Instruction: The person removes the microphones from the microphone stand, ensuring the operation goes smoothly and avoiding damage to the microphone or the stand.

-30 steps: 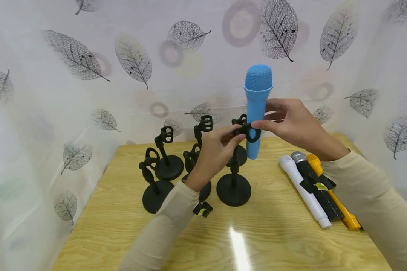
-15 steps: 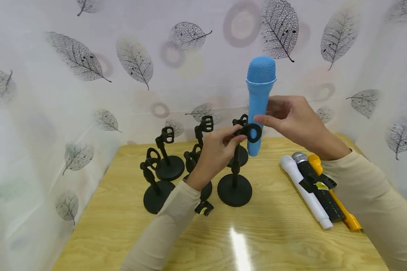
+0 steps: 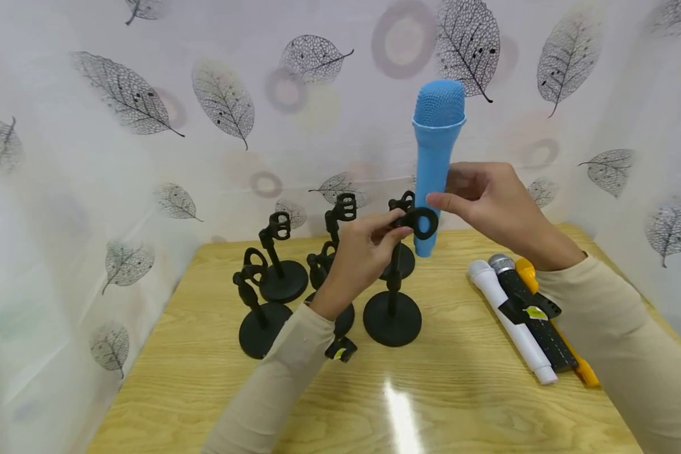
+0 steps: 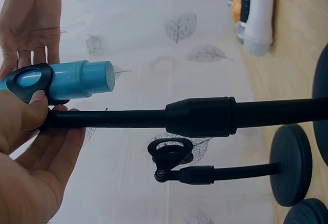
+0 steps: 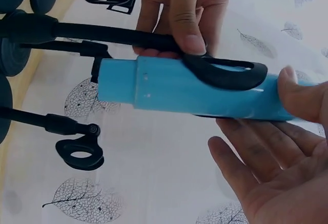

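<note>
In the head view a blue microphone (image 3: 431, 157) stands nearly upright, head up. Its handle runs through the black ring clip (image 5: 220, 78) of a desk microphone stand, whose round base (image 3: 393, 318) is on the table. My left hand (image 3: 363, 258) pinches the top of that stand, thumb at the root of the clip. My right hand (image 3: 496, 202) holds the microphone's handle just above the clip, thumb on the near side and fingers behind. The right wrist view shows the stepped lower end poking out below the clip.
Several more black stands, one with its base (image 3: 263, 331) at the left, stand on the wooden table (image 3: 459, 391) around my left forearm. A white microphone (image 3: 511, 321), a black one (image 3: 550, 343) and a yellow one (image 3: 526, 274) lie near my right forearm. Leaf-patterned cloth (image 3: 352, 139) hangs behind.
The blue microphone has risen through the clip, so less handle shows below it. My right hand moved slightly up and right with it. My left hand and the stand look nearly still.
</note>
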Demonstrator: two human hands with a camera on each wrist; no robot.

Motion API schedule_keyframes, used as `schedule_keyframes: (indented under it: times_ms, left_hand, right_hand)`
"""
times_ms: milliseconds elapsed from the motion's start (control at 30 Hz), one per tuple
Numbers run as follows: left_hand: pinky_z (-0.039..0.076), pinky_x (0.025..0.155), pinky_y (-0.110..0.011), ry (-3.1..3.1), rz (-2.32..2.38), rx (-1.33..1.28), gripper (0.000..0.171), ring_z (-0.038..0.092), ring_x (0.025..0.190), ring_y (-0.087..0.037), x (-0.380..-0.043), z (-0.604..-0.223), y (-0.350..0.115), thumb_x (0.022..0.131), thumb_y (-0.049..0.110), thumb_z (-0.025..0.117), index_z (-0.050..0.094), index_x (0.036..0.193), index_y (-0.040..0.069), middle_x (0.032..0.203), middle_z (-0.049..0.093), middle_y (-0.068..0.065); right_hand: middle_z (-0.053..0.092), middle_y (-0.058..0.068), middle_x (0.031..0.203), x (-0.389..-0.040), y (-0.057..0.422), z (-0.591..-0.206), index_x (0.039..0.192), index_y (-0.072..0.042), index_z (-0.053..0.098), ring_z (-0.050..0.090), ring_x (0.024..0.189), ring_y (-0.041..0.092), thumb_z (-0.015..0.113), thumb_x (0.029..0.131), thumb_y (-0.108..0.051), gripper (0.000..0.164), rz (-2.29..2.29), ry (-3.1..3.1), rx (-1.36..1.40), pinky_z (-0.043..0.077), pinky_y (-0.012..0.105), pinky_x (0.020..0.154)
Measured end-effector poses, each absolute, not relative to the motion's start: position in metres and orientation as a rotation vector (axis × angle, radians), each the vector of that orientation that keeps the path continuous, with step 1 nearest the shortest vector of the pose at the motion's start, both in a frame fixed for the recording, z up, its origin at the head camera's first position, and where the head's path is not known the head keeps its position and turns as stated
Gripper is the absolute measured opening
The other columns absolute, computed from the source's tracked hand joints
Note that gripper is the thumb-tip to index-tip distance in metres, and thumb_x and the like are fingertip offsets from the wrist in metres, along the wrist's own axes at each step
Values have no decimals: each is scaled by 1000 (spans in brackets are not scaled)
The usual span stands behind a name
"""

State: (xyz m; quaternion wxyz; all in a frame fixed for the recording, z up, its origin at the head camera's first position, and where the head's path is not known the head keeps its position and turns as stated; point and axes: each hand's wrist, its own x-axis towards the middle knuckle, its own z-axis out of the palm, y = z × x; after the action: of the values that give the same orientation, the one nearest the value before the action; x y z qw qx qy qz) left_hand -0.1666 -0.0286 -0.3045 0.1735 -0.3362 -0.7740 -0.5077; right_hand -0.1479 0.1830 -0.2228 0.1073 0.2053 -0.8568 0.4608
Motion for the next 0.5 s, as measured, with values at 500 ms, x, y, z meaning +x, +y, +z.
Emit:
schedule_keyframes:
  times_ms: [500]
  left_hand:
    - [55, 69, -21, -2189, -1448, -943, 34, 70, 83, -8, -167, -305, -28, 98, 16, 68, 69, 127, -1, 107, 75, -10]
  right_hand:
    - [74, 15, 112, -149, 180, -222, 124, -2, 72, 73, 88, 4, 73, 95, -11, 30, 1326, -2434, 626, 53, 17, 84]
